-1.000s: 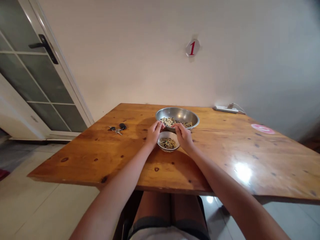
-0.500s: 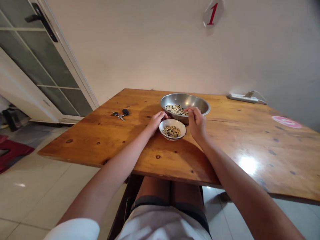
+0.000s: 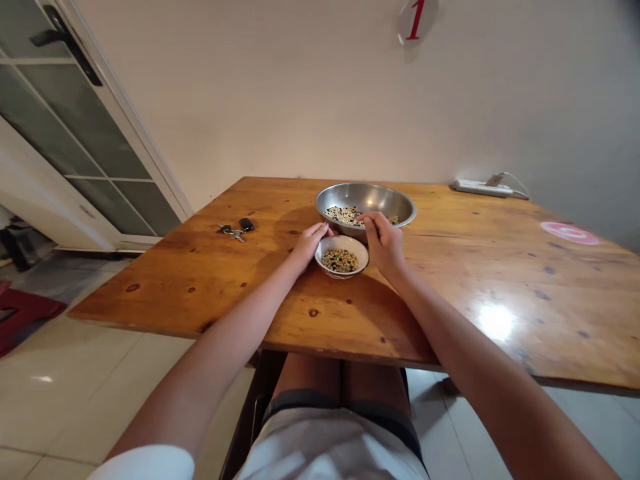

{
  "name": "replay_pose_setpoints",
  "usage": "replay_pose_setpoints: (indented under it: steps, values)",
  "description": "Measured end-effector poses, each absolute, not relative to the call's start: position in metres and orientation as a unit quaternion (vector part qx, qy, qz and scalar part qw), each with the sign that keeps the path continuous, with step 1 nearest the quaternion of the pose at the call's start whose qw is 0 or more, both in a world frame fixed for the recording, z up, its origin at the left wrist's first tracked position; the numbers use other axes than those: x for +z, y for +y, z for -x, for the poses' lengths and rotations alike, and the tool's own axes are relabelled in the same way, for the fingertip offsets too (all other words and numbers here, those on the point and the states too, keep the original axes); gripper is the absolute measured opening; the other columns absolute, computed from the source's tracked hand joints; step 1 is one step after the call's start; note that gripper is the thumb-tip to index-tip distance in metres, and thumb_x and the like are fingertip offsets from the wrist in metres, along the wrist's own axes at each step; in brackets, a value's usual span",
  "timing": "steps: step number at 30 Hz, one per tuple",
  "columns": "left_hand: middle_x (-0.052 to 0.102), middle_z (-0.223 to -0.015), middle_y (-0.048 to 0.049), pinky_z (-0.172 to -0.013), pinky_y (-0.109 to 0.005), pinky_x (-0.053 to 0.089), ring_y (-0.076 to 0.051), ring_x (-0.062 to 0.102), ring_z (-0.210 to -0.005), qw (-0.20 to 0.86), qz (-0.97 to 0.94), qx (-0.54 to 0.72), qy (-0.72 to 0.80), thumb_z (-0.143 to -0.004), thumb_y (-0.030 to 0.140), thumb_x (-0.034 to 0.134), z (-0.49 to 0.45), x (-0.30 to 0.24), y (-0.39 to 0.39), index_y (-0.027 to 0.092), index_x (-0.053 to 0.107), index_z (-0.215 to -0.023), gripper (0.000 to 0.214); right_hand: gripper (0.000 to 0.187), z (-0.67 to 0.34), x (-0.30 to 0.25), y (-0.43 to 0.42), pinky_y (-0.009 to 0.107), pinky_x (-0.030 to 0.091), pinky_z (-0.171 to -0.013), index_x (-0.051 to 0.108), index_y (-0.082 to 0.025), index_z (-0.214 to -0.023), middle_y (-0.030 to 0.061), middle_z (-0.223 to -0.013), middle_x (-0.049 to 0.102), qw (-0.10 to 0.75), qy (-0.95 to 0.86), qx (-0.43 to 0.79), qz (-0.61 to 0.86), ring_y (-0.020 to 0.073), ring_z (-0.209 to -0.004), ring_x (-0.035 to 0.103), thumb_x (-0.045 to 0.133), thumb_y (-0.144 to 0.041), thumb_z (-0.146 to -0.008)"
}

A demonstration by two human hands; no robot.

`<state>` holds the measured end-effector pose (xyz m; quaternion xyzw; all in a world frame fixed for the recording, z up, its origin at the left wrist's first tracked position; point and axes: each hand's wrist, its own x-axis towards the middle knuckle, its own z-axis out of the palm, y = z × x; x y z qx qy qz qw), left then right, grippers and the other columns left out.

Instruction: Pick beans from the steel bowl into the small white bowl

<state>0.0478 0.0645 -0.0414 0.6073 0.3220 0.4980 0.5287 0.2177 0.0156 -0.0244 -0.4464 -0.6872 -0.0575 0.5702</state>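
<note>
Mixed beans (image 3: 346, 215) are lying in a steel bowl (image 3: 367, 197) near the far edge of the surface (image 3: 150, 287), the right hand (image 3: 384, 245) hovering closest, fingers pinched narrow on nothing clearly visible, the left hand (image 3: 313, 243) resting open beside a small white bowl (image 3: 342, 275).

Bright, warm indoor light falls across the pale cream wall (image 3: 280, 100) and the glossy honey-coloured wooden tabletop (image 3: 150, 287), where a round white glare (image 3: 495, 322) burns out the varnish at right. A softer sheen lies on the round stainless-steel bowl (image 3: 365, 197). Broad, soft-edged shadows darken the wood just in front of and left of that bowl. The top-right corner falls dim, and the wide lens bends the white door frame (image 3: 113, 113) at left. Focus looks fairly sharp, with slight softness near the edges.
</note>
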Motion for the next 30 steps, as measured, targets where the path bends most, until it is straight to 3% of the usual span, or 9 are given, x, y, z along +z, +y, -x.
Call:
replay_pose_setpoints:
  steps: [10,16,21,30]
  values:
    - [0.06,-0.074,-0.0015,-0.073,-0.024,0.042,-0.015,0.054,-0.073,0.514,-0.619,0.496,0.325,-0.082,0.039,0.05,-0.0486,-0.0436,0.0665,0.017,0.055,-0.066,0.027,0.022,-0.2171,-0.0273,0.0147,0.026,0.046,-0.067,0.064,-0.02,-0.089,0.0039,-0.085,0.072,0.565,-0.681,-0.069,0.461,0.0147,-0.073,0.065,0.043,-0.026,-0.092]
    - [0.062,-0.075,-0.0022,-0.077,-0.025,0.042,-0.016,0.056,-0.077,0.497,-0.63,0.497,0.33,-0.083,0.039,0.048,-0.0488,-0.0437,0.0665,0.017,0.056,-0.066,0.029,0.021,-0.2149,-0.0261,0.0089,0.026,0.046,-0.063,0.063,-0.022,-0.09,0.0016,-0.08,0.07,0.587,-0.661,-0.073,0.461,0.0127,-0.064,0.061,0.043,-0.028,-0.092]
    - [0.061,-0.072,-0.0017,-0.08,-0.026,0.041,-0.017,0.055,-0.076,0.475,-0.644,0.497,0.336,-0.084,0.037,0.048,-0.0477,-0.0423,0.0661,0.017,0.059,-0.066,0.029,0.022,-0.2152,-0.0247,0.0079,0.028,0.047,-0.07,0.062,-0.023,-0.089,0.002,-0.084,0.07,0.588,-0.663,-0.065,0.458,0.015,-0.075,0.063,0.041,-0.029,-0.093]
    - [0.061,-0.072,-0.0015,-0.077,-0.025,0.04,-0.016,0.055,-0.075,0.471,-0.648,0.489,0.344,-0.084,0.036,0.049,-0.0475,-0.0427,0.0661,0.016,0.06,-0.067,0.029,0.022,-0.2154,-0.0262,0.0092,0.027,0.047,-0.071,0.062,-0.022,-0.088,0.0021,-0.085,0.07,0.589,-0.669,-0.052,0.449,0.0151,-0.077,0.064,0.041,-0.028,-0.094]
